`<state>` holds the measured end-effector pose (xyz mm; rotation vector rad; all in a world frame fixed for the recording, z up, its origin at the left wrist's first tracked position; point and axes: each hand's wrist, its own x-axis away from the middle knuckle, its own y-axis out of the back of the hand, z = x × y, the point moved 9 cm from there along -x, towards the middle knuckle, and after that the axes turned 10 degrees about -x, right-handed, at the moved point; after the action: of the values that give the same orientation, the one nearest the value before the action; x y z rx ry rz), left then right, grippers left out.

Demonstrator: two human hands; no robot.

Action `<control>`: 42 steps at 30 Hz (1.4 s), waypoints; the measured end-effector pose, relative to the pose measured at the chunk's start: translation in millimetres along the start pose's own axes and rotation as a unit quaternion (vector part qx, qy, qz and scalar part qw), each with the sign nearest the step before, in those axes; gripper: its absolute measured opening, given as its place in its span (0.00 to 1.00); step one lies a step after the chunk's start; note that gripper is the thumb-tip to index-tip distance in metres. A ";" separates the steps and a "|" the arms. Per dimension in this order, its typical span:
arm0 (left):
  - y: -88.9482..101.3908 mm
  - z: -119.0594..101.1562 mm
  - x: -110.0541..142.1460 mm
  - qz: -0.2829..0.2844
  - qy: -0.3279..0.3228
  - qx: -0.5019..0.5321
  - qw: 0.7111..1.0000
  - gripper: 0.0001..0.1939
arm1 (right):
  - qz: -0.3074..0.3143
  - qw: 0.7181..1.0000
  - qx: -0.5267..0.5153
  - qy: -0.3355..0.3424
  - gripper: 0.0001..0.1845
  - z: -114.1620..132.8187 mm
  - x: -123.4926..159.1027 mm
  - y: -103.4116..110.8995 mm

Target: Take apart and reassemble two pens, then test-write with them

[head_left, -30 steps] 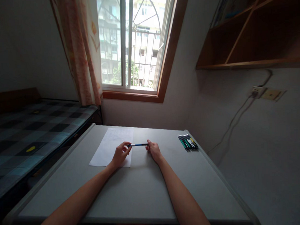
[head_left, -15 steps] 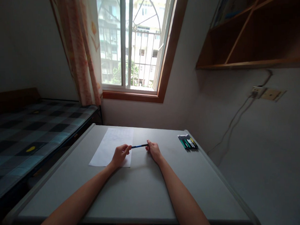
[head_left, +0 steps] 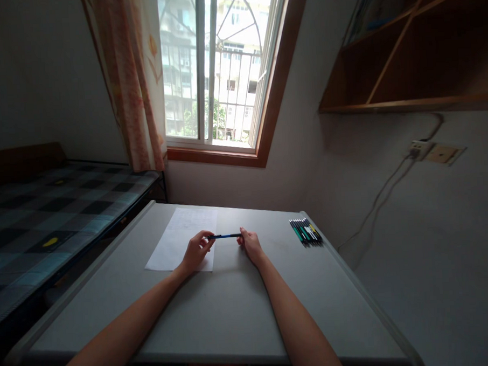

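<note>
Just below the middle of the frame, the left hand point(head_left: 196, 251) pinched one end of the blue pen point(head_left: 227, 236) and the right hand point(head_left: 250, 245) held the other, so it could slip and drop onto the table point(head_left: 217, 319) if either grip got loose.

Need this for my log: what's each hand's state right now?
Left hand: closed, holding one end of the blue-and-black pen.
Right hand: closed, holding its other end.
</note>
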<state>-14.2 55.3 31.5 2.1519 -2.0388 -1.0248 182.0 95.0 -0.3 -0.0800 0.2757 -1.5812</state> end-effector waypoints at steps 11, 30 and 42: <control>3.5 -8.8 -0.7 0.012 -0.010 -0.022 1.000 0.14 | -0.004 1.000 -0.003 0.001 0.28 -3.8 -1.8 2.8; 1.0 -4.9 -0.3 0.011 -0.008 -0.015 1.000 0.13 | 0.002 1.000 0.009 0.005 0.28 -1.9 -1.2 1.6; -3.9 -5.9 1.1 0.029 -0.015 -0.017 0.999 0.15 | -0.003 1.000 0.018 -0.001 0.29 0.0 0.8 1.0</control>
<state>-8.1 52.4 34.0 2.0602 -2.0671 -1.0846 182.9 94.2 -0.6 -0.0540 0.2446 -1.5921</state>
